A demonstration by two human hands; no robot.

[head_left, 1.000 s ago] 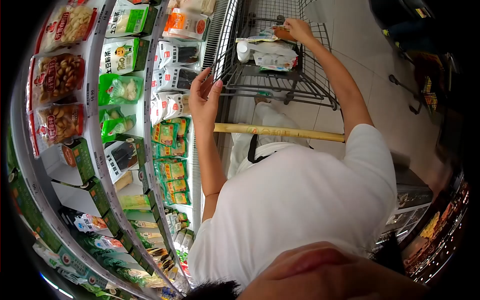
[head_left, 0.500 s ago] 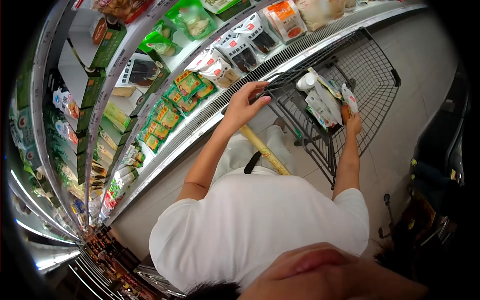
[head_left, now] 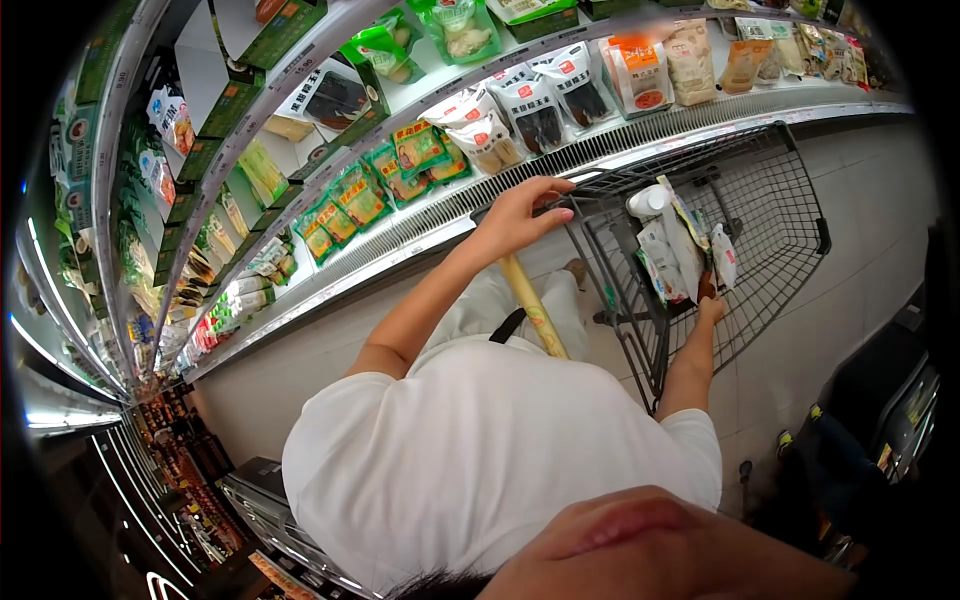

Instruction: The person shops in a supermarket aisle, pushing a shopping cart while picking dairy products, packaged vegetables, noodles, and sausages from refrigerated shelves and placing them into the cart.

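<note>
My left hand is over the near left corner of a black wire shopping cart. Its fingers reach toward the rim, the thumb is apart, and nothing is held. Below that wrist runs the cart's yellow printed handle bar, close to my waist. Inside the basket my right hand is closed on the near end of a white and brown packet; my fingers partly hide it. Beside it lie a white-capped container and several light packets.
A chilled shelf runs along the left and front, stocked with white corn packets and green-yellow packs. A black wheeled object stands on the floor at right, partly in shadow.
The view has turned, so shelf and cart sit lower and further right in the picture. Both hands keep nearly the same places relative to the cart.
</note>
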